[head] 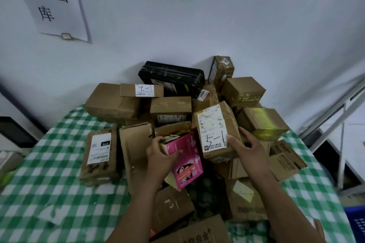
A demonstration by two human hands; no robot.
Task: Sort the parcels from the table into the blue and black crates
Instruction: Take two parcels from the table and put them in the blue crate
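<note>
A heap of several cardboard parcels lies on the table with the green checked cloth (pixel 49 193). My left hand (pixel 161 156) grips a pink printed box (pixel 186 163) in the middle of the heap, thumb on its face. My right hand (pixel 245 145) holds a brown parcel (pixel 215 134) with a white label marked "5-1", thumb on the label and fingers round its right side. A corner of the blue crate (pixel 355 223) shows at the lower right. No black crate is in view.
A black box (pixel 171 77) lies at the back of the heap against the white wall. A labelled brown parcel (pixel 99 156) sits at the left. A metal frame (pixel 339 124) stands to the right. A paper notice (pixel 49 0) hangs on the wall.
</note>
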